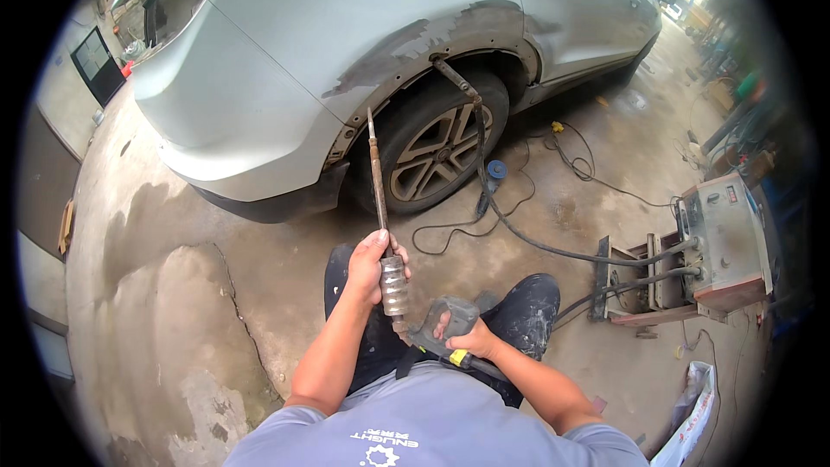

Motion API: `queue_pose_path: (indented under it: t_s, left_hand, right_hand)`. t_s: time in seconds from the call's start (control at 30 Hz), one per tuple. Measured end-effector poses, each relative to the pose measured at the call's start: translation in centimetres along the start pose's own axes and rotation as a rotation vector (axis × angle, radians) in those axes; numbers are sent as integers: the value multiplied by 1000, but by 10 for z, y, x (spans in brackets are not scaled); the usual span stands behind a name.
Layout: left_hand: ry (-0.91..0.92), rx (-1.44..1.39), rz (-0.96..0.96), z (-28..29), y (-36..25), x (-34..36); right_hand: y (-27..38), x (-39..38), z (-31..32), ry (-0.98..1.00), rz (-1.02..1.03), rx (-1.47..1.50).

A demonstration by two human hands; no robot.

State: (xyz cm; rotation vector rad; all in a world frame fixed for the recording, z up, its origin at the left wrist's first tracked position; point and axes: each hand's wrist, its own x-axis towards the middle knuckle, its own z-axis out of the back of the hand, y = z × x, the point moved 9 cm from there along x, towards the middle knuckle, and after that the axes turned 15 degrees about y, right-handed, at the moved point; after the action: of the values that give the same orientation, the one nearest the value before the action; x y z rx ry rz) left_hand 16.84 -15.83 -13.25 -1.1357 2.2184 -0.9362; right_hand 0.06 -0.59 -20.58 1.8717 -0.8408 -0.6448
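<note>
My left hand [372, 264] is closed round the rod of a dent puller [394, 290], just above its ribbed steel sliding weight. My right hand [467, 342] grips the puller's grey-and-yellow handle [450, 320], which has a cable at its rear. The rod's pointed tip [370, 117] is at the rear wheel arch of the silver car [242, 78]; I cannot tell if it touches. The arch has grey patches and holes along its edge. A cabled clamp [458, 78] is fixed to the arch above the tyre [398, 199].
A welding machine [726, 238] on a metal cart stands at the right, with cables across the concrete floor [173, 329]. A blue-topped tool [493, 177] lies by the wheel. A white bag [687, 406] is at the lower right, and clutter [726, 104] lines the right side.
</note>
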Motion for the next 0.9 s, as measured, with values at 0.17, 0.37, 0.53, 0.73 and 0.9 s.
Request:
queue_pose_path:
  t_s: [0.17,0.37,0.53,0.73,0.9]
  left_hand:
    - [67,-178,-103,-45,-40,-13]
    - [117,-320,-125,-63,-50,-14]
    - [143,-387,-134,-69,-52,-13]
    - [155,-393,-154,-70,-53,-13]
    - [169,-442,-174,-73,-53,-13]
  right_hand:
    - [88,-61,-13,-191,398,356]
    - [158,-126,-52,-261,710,410]
    - [173,-138,-82,-334,706,333]
    - [167,-133,-96,-153,757,284]
    - [159,-141,-97,-292,670,233]
